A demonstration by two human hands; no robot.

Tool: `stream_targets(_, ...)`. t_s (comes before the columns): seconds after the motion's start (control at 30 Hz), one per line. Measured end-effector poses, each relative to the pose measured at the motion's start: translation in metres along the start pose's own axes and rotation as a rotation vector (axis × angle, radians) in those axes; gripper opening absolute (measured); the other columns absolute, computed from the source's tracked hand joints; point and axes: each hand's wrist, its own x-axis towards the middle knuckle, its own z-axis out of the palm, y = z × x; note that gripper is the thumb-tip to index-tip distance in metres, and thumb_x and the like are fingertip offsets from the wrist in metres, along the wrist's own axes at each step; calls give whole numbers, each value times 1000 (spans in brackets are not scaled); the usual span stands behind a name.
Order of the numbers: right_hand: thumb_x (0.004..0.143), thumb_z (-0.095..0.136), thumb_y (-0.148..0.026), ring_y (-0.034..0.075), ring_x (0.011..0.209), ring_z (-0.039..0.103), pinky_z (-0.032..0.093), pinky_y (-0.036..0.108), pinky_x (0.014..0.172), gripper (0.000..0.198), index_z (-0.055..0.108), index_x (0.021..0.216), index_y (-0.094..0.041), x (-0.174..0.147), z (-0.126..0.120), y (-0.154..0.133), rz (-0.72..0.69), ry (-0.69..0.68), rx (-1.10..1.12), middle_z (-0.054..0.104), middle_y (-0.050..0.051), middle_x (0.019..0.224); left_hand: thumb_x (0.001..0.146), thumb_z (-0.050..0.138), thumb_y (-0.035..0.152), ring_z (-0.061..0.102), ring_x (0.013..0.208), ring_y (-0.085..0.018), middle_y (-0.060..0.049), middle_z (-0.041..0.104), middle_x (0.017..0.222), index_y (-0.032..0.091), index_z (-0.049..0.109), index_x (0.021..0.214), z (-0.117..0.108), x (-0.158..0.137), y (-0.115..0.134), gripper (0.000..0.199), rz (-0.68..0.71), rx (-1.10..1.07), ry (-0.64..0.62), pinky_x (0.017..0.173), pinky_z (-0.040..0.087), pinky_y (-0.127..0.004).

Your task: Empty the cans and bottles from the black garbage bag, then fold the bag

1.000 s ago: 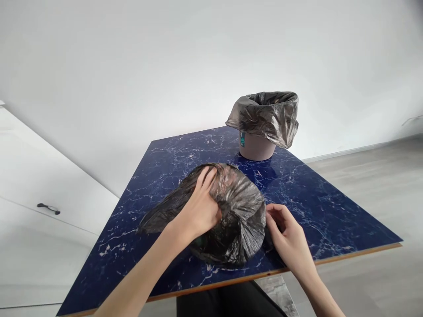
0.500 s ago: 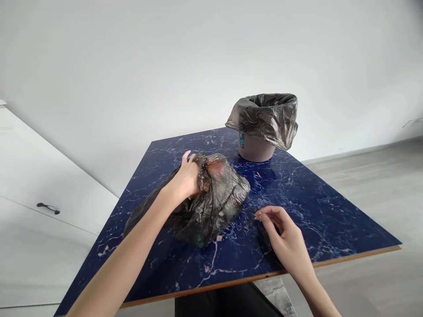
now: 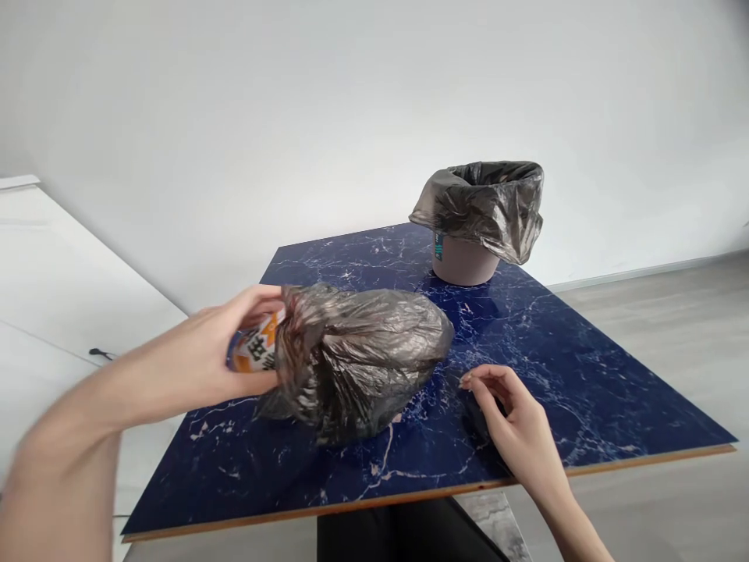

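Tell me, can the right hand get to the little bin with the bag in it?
Probably yes. The right hand rests open on the blue table, and only bare tabletop lies between it and the lined bin at the far edge.

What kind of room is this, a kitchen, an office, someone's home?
Probably a plain room in a home. A blue marble-patterned table stands by a bare white wall, a white cabinet sits to the left, and a small bin wears a liner.

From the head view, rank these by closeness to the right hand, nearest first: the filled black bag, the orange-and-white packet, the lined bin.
1. Filled black bag, just left of the right hand, not touching.
2. Orange-and-white packet, farther left, in the left hand.
3. Lined bin, at the table's far side.
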Motion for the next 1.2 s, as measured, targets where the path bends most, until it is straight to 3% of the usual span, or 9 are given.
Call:
stream_targets(0.07,104,63,-58,25,105,75,53,36,99,32,67,108,-27,0,0,2,-1,-6,-8,78,6,107,70,80,73,76,108,-30,-4,72,142,33,53,144,-8,-14,-25,88,-166,105,2,74,60,-33)
stream_targets(0.13,104,63,-58,25,105,75,53,36,98,32,67,108,-27,0,-1,4,-2,-13,-14,78,6,108,72,77,75,75,103,-30,-2,76,130,34,53,140,-14,-20,-51,83,-247,263,6,77,57,-34)
stream_targets(0.3,102,64,-60,24,106,76,54,34,96,34,68,108,-27,-2,-3,8,13,-6,-33,78,7,110,85,71,55,72,109,-30,-6,71,132,28,59,134,-18,-7,-106,57,-327,567,-54,80,50,-32)
stream_targets(0.47,101,63,-63,24,106,76,55,33,93,37,68,108,-27,-3,-2,8,39,-1,-61,78,7,111,83,75,46,72,90,-28,-9,77,112,19,57,127,-6,30,-130,54,-427,630,-204,71,46,-32)
stream_targets(0.7,99,64,-66,24,105,75,56,33,92,41,69,107,-26,-3,-2,11,37,12,-71,78,9,116,63,87,36,69,119,-39,-16,73,130,24,71,122,18,75,-158,62,-367,696,-241,95,47,-41)
stream_targets(0.93,98,63,-67,24,104,76,57,32,87,43,69,107,-26,-2,-2,9,33,10,-101,79,9,115,63,85,28,63,131,-40,-19,70,138,23,63,144,31,82,-162,84,-331,694,-219,113,40,-48)
stream_targets(1.07,99,62,-66,25,102,76,58,33,86,42,69,107,-25,-2,-2,7,15,17,-119,80,10,112,70,82,33,42,151,-48,-28,49,161,16,53,155,26,69,-147,91,-264,694,-112,123,30,-60)
stream_targets(1.13,99,63,-66,26,102,76,58,33,87,41,69,107,-25,-3,-2,7,10,20,-121,80,9,109,79,77,46,44,150,-47,-26,49,161,17,57,149,20,56,-129,78,-208,546,-23,120,37,-57)
stream_targets(1.2,98,63,-65,26,102,77,59,33,88,41,69,106,-26,-3,-2,7,5,21,-118,80,9,108,88,68,58,63,129,-37,-19,67,138,19,67,132,15,39,-102,59,-146,241,-55,107,52,-47)
